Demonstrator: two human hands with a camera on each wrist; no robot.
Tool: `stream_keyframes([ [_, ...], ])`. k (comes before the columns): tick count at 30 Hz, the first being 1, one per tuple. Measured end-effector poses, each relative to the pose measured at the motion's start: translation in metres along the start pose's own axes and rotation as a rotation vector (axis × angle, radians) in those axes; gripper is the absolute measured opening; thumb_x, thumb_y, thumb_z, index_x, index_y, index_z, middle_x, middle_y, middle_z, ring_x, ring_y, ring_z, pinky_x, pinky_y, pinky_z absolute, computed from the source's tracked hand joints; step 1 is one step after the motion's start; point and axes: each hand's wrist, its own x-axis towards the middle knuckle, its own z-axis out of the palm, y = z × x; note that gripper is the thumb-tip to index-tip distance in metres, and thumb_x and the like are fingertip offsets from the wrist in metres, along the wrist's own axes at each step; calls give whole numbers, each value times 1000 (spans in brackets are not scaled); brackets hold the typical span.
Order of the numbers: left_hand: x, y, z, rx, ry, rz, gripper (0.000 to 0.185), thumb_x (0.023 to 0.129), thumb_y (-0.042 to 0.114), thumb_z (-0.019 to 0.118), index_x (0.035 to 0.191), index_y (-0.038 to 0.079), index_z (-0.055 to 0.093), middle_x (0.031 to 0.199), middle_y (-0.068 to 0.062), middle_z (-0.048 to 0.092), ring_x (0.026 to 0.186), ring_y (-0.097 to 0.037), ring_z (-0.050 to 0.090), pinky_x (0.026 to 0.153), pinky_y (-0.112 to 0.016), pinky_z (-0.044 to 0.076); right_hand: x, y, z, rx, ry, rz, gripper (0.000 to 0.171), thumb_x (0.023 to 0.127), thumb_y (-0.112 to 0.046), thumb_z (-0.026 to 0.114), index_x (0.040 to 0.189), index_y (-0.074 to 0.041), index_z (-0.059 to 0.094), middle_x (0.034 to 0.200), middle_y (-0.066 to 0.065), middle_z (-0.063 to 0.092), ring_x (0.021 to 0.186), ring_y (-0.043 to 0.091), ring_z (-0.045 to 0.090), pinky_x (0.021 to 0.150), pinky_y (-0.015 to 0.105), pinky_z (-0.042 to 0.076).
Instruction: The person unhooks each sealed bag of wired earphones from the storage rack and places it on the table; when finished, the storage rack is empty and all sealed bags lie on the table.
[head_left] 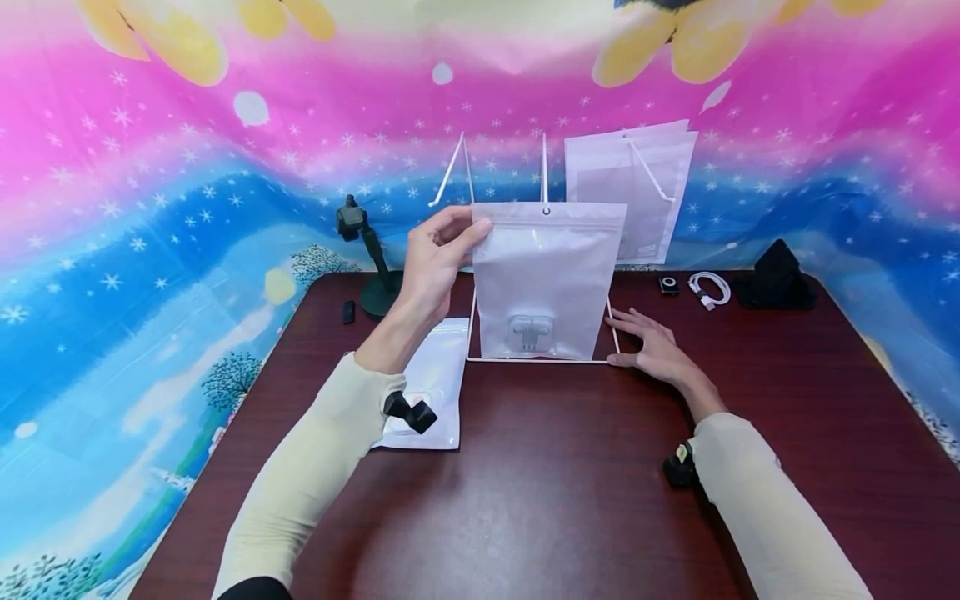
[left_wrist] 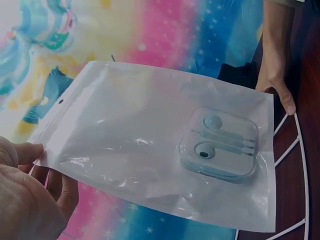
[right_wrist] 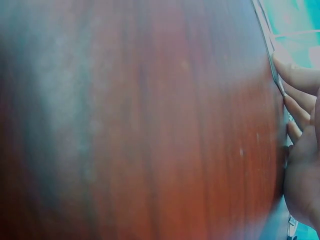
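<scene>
frosted white plastic is what you have in your left hand (head_left: 431, 262): a flat zip pouch with a hang hole (head_left: 546, 279), its top left corner pinched between thumb and curled fingers, sitting in the centre of the head view. the left wrist view shows a clear case of white earbuds (left_wrist: 220, 144) lying low inside the pouch, towards the right of that frame. the pouch's hole is up by the tip of the white wire display stand (head_left: 542, 354), whose base frame lies on the dark red-brown wooden table (head_left: 570, 483) just under the pouch.

your right hand (head_left: 651, 342) lies flat, fingers straight and relaxed, gripping nothing, with fingertips touching the stand's right base rail, at centre right.

to do this step well, i judge you should keep that right hand pressing the wire base so the stand does not skid, and keep the pinch close to the hole so the soft film does not fold. hold the pouch level; the earbud case weighs down the bottom and may swing it.

another similar white pouch (head_left: 431, 383) lies flat on the table at lower left of centre, and more hang at upper right on a second stand (head_left: 630, 187).
</scene>
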Motion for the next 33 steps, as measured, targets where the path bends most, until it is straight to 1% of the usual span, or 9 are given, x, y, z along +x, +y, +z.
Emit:
stream_keyframes([
  [3,-7,3,-2,-8,-9,10,26,96,21,77,119,9,75,112,-8,74,98,-22,67,83,-32,59,-1,2,0,4,-4,3,76,93,-31,77,156,-4,45,168,16,30,159,40,9,119,67,7],
  [6,-15,6,-7,-13,-21,21,26,97,20,76,120,7,74,112,-7,74,98,-23,69,85,-35,60,-1,2,0,8,-8,4,77,93,-31,77,157,-4,44,169,17,29,158,40,8,119,67,7],
  [8,-21,8,-13,-19,-20,30,25,97,18,76,118,6,74,111,-7,74,97,-23,70,85,-36,61,-2,2,0,10,-8,1,77,93,-32,76,157,-5,43,169,17,29,158,40,8,119,68,7],
  [12,-33,11,-31,-32,5,36,15,97,13,75,111,9,75,102,-4,74,90,-19,70,80,-33,61,-2,2,0,14,-7,-7,77,93,-30,76,158,-4,43,168,17,29,158,41,8,118,68,6],
  [15,-42,12,-48,-50,39,36,10,96,9,76,105,12,76,97,-3,74,85,-15,70,76,-29,61,-2,2,-1,12,0,-8,77,93,-29,76,157,-4,43,168,18,29,158,42,9,118,68,6],
  [22,-64,19,-91,-113,125,38,13,94,2,76,102,11,79,94,-2,77,78,-12,71,72,-26,60,-1,2,-1,7,-10,-12,75,95,-30,75,158,-6,42,169,15,28,159,39,8,119,67,6],
  [27,-75,31,-120,-178,180,49,12,92,-2,76,102,4,79,93,-5,78,76,-13,73,70,-25,60,-1,2,-2,4,-18,-1,76,95,-30,75,159,-7,41,170,15,27,159,38,7,120,66,5],
  [29,-77,35,-130,-209,220,66,12,90,-4,77,101,-1,78,90,-7,78,73,-14,72,68,-24,60,-1,2,-3,2,-20,3,76,95,-30,75,159,-7,41,170,15,27,159,38,7,120,67,5],
  [33,-82,41,-153,-249,327,99,12,88,-10,76,100,-7,76,85,-11,77,69,-15,71,63,-24,59,-1,2,-3,3,-17,-1,75,95,-30,75,158,-6,42,169,15,28,159,39,9,120,67,6],
])
